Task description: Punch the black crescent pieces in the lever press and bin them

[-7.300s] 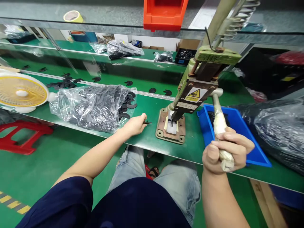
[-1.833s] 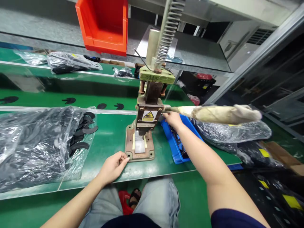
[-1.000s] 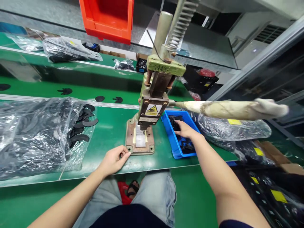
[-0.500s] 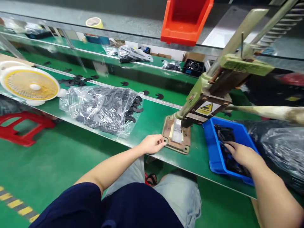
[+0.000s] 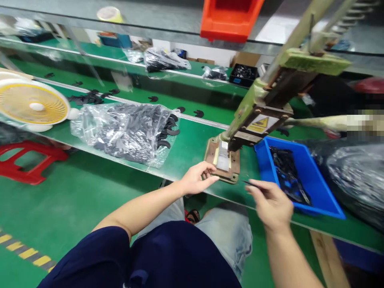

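Note:
My left hand (image 5: 198, 178) is at the front corner of the press base, fingers apart and the thumb stretched out, with nothing in it. In a pinch between thumb and fingers, my right hand (image 5: 271, 204) holds a small thin black part (image 5: 251, 184) over the bench edge, right of the base. The hand press (image 5: 255, 120) is green and leans over a metal base plate (image 5: 237, 167) with a pale block (image 5: 223, 160) on it. Beside my right hand stands a blue bin (image 5: 322, 180) holding many black parts (image 5: 286, 172).
A clear plastic bag (image 5: 126, 132) full of dark curved pieces lies on the bench (image 5: 192, 138) at left. Further left is a white and yellow fan (image 5: 34, 105). An orange bin (image 5: 229, 24) hangs above. At far right lies a dark plastic-wrapped bundle (image 5: 357, 176).
My right hand has come out of the blue bin and moved left, now with a thin black part in its pinch. My left hand has opened and shifted slightly right along the base.

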Available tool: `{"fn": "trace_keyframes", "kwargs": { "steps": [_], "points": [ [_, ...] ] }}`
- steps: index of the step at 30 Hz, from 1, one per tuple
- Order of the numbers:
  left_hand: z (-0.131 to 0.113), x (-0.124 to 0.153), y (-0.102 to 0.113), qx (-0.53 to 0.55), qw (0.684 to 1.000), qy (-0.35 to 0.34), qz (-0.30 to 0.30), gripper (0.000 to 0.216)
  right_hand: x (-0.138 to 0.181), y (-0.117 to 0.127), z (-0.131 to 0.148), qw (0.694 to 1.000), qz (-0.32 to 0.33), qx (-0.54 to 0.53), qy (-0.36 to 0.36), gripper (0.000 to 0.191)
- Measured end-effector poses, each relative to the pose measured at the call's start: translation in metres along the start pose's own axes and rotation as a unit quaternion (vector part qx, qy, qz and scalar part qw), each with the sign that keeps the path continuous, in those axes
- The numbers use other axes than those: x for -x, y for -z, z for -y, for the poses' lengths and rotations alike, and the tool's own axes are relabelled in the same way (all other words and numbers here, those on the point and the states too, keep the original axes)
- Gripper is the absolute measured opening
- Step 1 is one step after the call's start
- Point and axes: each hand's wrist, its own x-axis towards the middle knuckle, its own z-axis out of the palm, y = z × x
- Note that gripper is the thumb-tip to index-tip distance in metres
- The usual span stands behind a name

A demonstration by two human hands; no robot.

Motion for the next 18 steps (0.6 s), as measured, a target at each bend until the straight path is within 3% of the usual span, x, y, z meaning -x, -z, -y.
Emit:
{"fn": "trace_keyframes", "kwargs": {
  "steps": [2,5,11,18],
  "points": [
    [-0.018,0.006,-0.006,0.016,0.998,-0.048,0.021,0.035,0.022,-0.028,0.003,0.997,0.042,-0.060,0.008,0.029],
    [-0.038,0.012,-0.007,0.007,0.995,-0.092,0.041,0.030,0.037,-0.051,0.001,0.993,0.060,-0.104,0.012,0.026],
    [-0.049,0.020,-0.003,-0.012,0.993,-0.113,0.035,0.019,0.044,-0.054,0.000,0.987,0.075,-0.135,0.039,0.022],
    [-0.048,0.028,-0.004,0.008,0.995,-0.090,0.039,0.027,0.049,-0.052,-0.004,0.987,0.087,-0.122,0.051,0.022]
  ]
}}
